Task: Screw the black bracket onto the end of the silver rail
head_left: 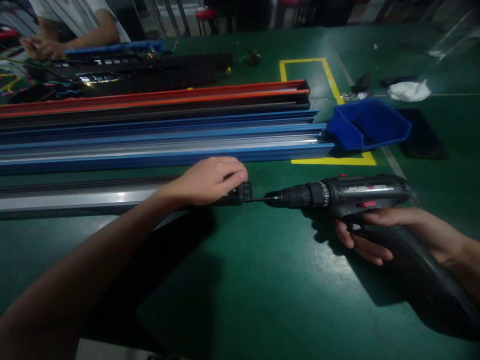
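Note:
My left hand [210,179] is closed over the end of a long grey metal rail [75,199], pressing on the black end cap [243,192]. My right hand [378,235] grips the handle of a black cordless drill [352,192] lying horizontally. Its thin bit [258,199] points left and touches the end cap.
Long blue rails [157,145] and a red-orange rail [150,97] lie side by side behind the grey one on the green table. A blue plastic bin [369,125] sits at their right end inside yellow tape. Another person's arms [48,45] rest at the far left. A white rag [408,91] lies far right.

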### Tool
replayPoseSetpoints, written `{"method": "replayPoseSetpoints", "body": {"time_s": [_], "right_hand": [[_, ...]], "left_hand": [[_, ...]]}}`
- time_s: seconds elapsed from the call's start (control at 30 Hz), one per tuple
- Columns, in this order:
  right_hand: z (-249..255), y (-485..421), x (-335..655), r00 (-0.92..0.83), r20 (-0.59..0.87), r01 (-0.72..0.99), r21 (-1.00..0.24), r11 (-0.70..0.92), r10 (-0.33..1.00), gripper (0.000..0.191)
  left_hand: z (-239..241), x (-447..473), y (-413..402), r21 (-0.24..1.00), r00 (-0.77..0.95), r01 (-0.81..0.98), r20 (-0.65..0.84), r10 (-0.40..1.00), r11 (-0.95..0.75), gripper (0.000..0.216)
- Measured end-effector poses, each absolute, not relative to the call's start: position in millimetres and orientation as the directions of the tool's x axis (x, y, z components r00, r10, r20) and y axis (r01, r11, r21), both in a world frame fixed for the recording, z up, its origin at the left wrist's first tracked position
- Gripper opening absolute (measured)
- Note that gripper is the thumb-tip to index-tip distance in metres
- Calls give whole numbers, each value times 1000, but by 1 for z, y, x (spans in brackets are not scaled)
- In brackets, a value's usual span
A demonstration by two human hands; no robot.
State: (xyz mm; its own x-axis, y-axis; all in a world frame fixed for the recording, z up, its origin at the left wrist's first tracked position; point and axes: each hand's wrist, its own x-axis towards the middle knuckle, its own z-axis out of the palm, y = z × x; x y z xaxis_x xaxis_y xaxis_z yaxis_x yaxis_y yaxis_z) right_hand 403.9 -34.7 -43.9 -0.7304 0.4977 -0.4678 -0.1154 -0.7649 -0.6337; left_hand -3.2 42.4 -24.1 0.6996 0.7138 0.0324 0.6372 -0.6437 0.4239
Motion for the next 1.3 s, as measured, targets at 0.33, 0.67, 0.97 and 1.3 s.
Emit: {"method": "replayPoseSetpoints", "body": {"time_s": [0.33,0.67,0.97,1.3], "right_hand": [[-39,-35,399,-727,-455,-123,-650,-750,514,34],[-42,-35,399,-744,-428,-147,-645,-750,514,34],[-43,-35,400,-750,-422,-153,-638,-755,509,34],[-42,-34,400,-738,-441,-133,-647,-751,511,33]], "left_hand": [[-23,-3,41,434,693,643,23,721,-632,43],[-23,-3,40,441,698,631,38,715,-639,44],[-24,-4,40,444,703,623,43,710,-644,43],[-24,-4,41,442,705,621,48,708,-648,43]]}}
